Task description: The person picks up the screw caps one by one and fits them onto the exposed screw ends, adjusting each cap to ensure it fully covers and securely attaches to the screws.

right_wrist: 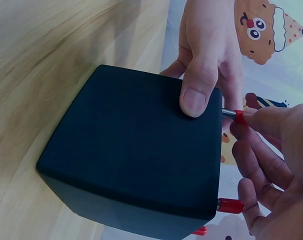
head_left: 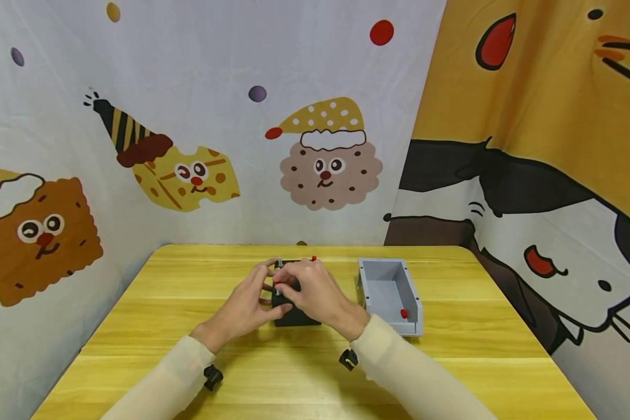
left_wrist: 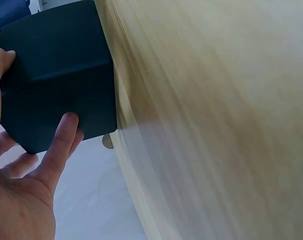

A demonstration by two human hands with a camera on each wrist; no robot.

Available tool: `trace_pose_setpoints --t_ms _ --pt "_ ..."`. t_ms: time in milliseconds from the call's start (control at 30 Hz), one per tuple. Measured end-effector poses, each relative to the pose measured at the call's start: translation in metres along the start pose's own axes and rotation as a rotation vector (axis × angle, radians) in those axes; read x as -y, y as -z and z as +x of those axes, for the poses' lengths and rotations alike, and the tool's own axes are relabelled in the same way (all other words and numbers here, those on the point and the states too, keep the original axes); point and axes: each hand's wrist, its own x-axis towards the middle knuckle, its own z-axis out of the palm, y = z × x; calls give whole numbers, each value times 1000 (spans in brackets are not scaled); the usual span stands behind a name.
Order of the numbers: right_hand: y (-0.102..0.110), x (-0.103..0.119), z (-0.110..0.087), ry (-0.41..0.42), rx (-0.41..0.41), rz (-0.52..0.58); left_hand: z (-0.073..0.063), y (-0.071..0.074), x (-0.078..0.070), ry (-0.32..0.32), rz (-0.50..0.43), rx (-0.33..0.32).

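Observation:
A black box (head_left: 299, 315) stands on the table in the head view, metal pegs with red caps standing out of its top. My left hand (head_left: 244, 306) holds the box at its left side; in the right wrist view its thumb (right_wrist: 194, 102) lies on the near face. My right hand (head_left: 315, 291) pinches the red cap of one metal peg (right_wrist: 240, 117) at the box's top. Another red-capped peg (right_wrist: 230, 205) sticks up at a corner near my other right fingers. A third red tip (right_wrist: 199, 231) shows partly behind the box.
To the right of the box is a grey open tray (head_left: 364, 286) with a small red piece (head_left: 404, 314) inside, near its front right. The wooden table (head_left: 273, 379) ends at a patterned cloth (head_left: 215, 70) behind.

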Motion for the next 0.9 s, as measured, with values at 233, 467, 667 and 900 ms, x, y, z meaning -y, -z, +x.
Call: trace_pose_setpoints --t_ms 233,467,667,900 --pt "-2 -1 -1 -4 3 -35 1 0 1 -8 1 -4" --pt "-3 -3 -2 -5 2 -45 2 -1 2 -6 -1 -5" --pt "-4 -4 -2 -1 5 -55 2 -1 2 -7 -12 -4" --pt "-4 -4 -3 -4 14 -66 1 -1 2 2 -12 0"
